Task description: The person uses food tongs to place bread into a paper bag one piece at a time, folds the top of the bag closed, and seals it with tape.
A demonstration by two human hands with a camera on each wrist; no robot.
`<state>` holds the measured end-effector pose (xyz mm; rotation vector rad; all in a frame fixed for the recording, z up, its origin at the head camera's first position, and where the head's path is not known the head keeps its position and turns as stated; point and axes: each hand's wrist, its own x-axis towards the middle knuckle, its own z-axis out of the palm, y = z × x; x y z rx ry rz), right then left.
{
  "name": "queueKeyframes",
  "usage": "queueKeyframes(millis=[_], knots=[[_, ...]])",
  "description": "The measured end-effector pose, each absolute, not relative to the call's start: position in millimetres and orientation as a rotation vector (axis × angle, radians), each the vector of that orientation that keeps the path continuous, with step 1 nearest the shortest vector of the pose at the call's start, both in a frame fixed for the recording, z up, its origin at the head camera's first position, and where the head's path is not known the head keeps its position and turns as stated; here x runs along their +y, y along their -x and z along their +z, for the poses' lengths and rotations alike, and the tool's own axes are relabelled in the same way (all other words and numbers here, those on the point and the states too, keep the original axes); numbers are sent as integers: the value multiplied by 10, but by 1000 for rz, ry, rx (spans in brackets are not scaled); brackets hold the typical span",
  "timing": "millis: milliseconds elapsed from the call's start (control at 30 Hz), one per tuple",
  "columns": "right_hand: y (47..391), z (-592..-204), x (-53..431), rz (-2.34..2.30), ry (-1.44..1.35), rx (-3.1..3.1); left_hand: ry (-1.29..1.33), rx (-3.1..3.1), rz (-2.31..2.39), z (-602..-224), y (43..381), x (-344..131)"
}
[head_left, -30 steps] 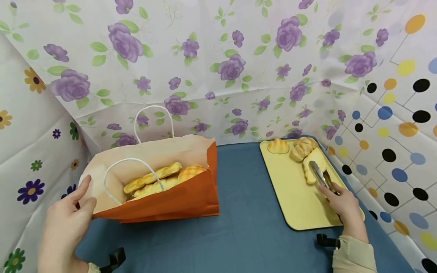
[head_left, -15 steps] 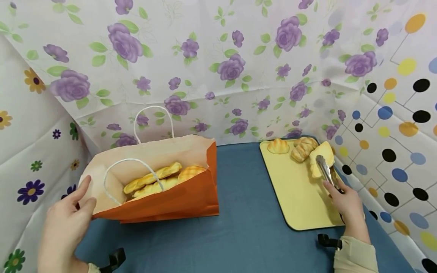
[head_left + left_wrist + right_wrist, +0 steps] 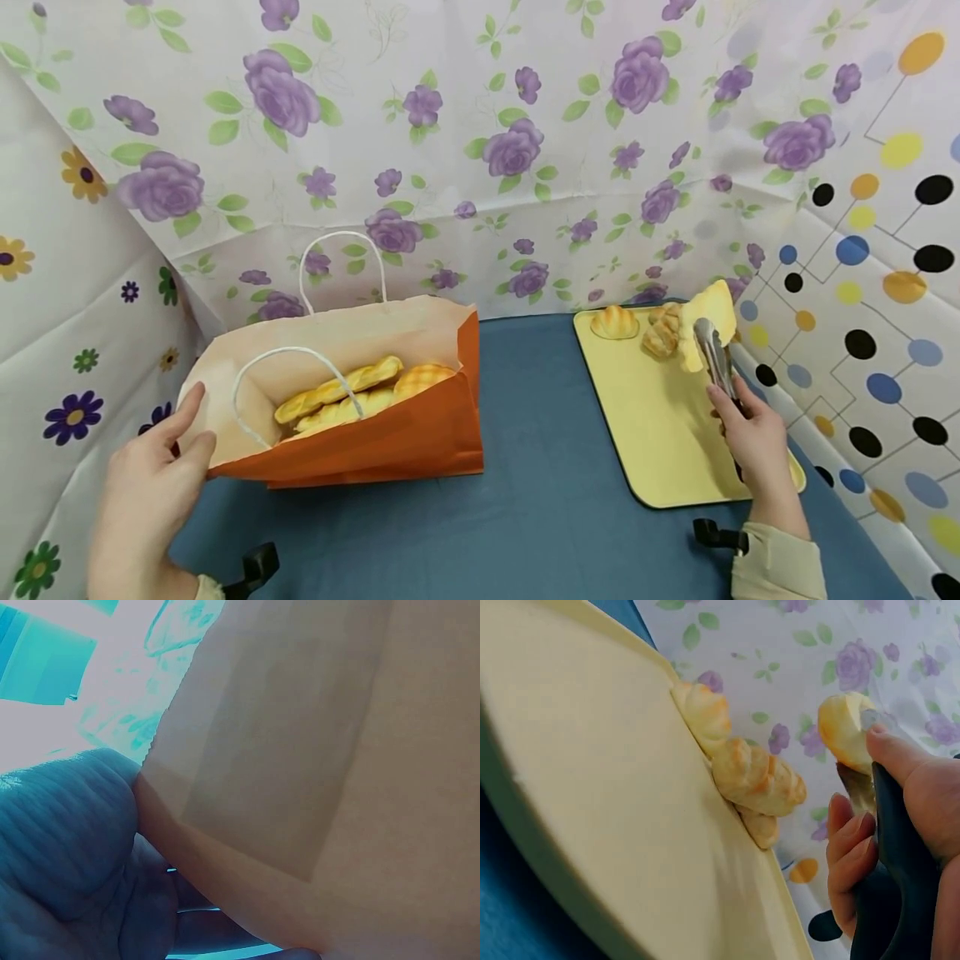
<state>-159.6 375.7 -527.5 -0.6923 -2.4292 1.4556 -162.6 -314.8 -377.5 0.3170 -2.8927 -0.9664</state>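
My left hand [image 3: 150,487] grips the left edge of an orange paper bag [image 3: 427,437] between thumb and fingers; the pale inside of the bag fills most of the left wrist view. Several breads [image 3: 339,390] lie inside it, partly hidden by the front wall. On the right, my right hand [image 3: 757,442] holds metal tongs [image 3: 717,364] with dark handles [image 3: 900,877]. Their tips pinch a pale yellow bread piece [image 3: 712,312] with a scalloped edge, raised above the tray. The right wrist view shows this bread [image 3: 844,731] apart from the others.
A yellow tray [image 3: 660,442] lies on the blue tablecloth [image 3: 532,450], right of the bag. At its far end sit a small ridged bun [image 3: 615,322] and knobbly brown bread [image 3: 660,332]. White rope handles [image 3: 382,275] stand up from the bag. Patterned sheets [image 3: 480,75] enclose the table.
The tongs have tightened on the pale bread and lifted it off the tray, tilting it upward in front of the brown bread. My left hand keeps its hold on the bag.
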Motion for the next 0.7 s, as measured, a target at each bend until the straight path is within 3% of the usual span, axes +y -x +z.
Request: queueKeyframes(millis=[367,700], knots=[[1628,-5060,3592,1449,475,-2374,-265,-2866,-964,-3790,1608,-3163],[1746,-4635,3190,1126,76,-2417,-265,-2867,-961,-3791,1601,-3153]])
